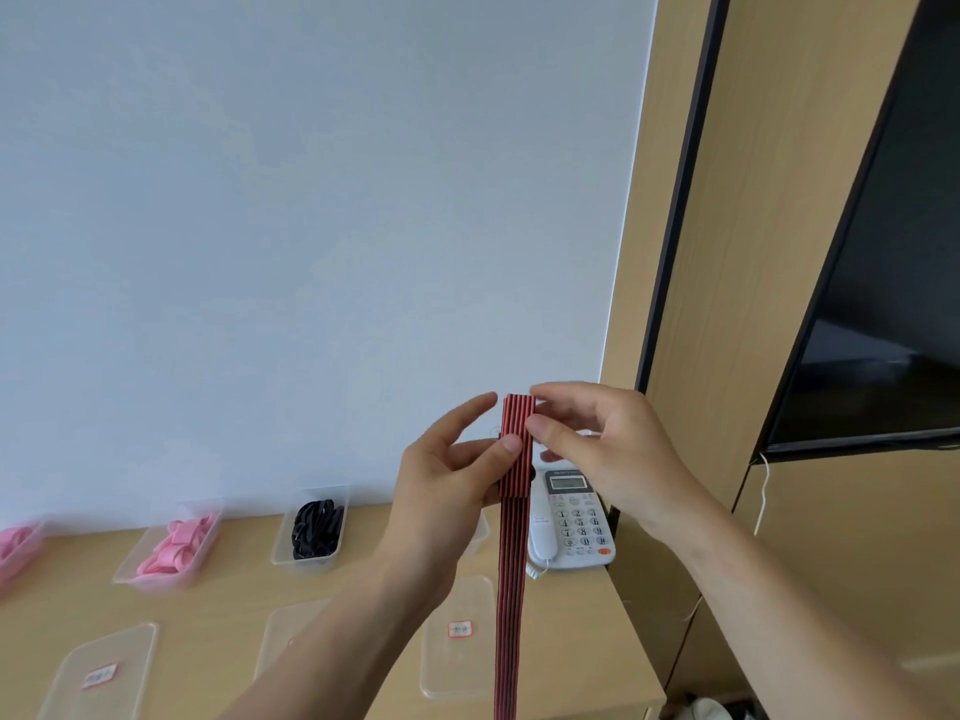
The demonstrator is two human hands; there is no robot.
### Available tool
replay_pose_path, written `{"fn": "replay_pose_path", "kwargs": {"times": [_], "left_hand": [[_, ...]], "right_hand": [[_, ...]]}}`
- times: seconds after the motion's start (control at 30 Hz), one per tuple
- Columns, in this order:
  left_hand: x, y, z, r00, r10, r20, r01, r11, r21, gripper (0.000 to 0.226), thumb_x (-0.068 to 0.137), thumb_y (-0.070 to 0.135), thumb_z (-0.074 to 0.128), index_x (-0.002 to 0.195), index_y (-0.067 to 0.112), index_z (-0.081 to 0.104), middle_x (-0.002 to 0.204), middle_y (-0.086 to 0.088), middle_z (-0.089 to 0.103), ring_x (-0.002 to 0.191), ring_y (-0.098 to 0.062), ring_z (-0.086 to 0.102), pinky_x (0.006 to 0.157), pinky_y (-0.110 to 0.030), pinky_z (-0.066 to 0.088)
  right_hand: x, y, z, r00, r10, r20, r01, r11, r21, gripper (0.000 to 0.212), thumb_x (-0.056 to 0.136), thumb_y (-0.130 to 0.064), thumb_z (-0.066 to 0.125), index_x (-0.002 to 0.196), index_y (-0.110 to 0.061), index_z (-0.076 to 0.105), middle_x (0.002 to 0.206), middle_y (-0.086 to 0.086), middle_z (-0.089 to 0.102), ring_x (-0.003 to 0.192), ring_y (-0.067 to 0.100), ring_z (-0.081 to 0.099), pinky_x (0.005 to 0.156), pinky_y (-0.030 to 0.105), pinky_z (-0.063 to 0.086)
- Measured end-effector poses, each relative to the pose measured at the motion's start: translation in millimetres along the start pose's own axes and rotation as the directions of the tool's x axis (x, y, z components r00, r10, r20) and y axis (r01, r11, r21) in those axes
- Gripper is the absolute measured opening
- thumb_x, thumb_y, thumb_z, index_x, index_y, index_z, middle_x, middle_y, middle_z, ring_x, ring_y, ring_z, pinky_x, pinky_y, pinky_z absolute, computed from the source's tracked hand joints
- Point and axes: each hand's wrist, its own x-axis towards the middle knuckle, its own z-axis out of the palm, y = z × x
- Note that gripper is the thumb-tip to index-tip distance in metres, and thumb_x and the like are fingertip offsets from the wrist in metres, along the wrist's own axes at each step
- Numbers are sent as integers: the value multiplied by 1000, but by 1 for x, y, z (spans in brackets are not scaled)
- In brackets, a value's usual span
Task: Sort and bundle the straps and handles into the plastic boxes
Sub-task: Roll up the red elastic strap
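Head view: left hand (441, 480) and right hand (602, 449) both pinch the folded top of the red-black strap (511, 574), held above the worktop (223, 605), tail hanging down. Mid-bundling, I'd say. Next: fold up the tail, then drop it into a plastic box (457, 662).

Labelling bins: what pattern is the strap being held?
Red and black lengthwise stripes on the strap, clearest in the head view.

Free air up high, clutter along the back edge

The left hand (447, 485) and right hand (597, 449) pinch the striped strap (511, 563) in open space before the bare wall (311, 252), above the worktop (234, 605). At the back stand the pink-filled box (156, 582), the black-filled box (301, 562) and the telephone (571, 522), just beside the wooden panel (691, 356). Bare wood lanes run between the labelled boxes (457, 595) nearer in; the strap hangs past the rightmost one.
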Motion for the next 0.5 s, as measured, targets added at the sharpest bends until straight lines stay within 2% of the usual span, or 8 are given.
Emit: {"fn": "replay_pose_path", "kwargs": {"times": [0.07, 0.27, 0.37, 0.5], "left_hand": [[-1, 0, 0, 1000, 16, -7, -16, 1000, 7, 37, 96, 5, 69, 131, 20, 67, 89, -11, 81, 79, -18, 78, 69, -20, 59], [-3, 0, -2, 1000, 30, 3, -30, 998, 57, 39, 97, 3, 67, 134, 17, 67, 92, -11, 82, 76, -14, 76, 71, -22, 59], [-2, -1, -3, 1000, 22, 16, -23, 997, 73, 39, 99, 3, 65, 136, 17, 67, 92, -6, 82, 79, -11, 76, 72, -20, 59], [-2, -1, -3, 1000, 23, 22, -24, 997, 79, 40, 100, 2, 63, 138, 15, 65, 87, -2, 80, 80, -11, 75, 74, -21, 59]], "right_hand": [[-1, 1, 2, 999, -26, 18, 26, 1000, 6, 27, 93, -15, 72, 119, -19, 75, 101, -7, 78, 93, 15, 73, 75, 32, 62], [0, -2, 3, 997, 4, 73, -14, 990, 137, 21, 90, -6, 74, 105, -20, 78, 95, 2, 79, 88, 21, 76, 75, 32, 63], [2, -6, 5, 998, -11, 54, 2, 988, 152, 28, 87, -1, 76, 93, -28, 77, 88, 2, 79, 83, 22, 77, 74, 29, 62], [3, -7, 6, 999, 4, 50, -13, 987, 163, 28, 86, -1, 76, 99, -25, 76, 89, 3, 80, 83, 23, 77, 76, 30, 63]]}}
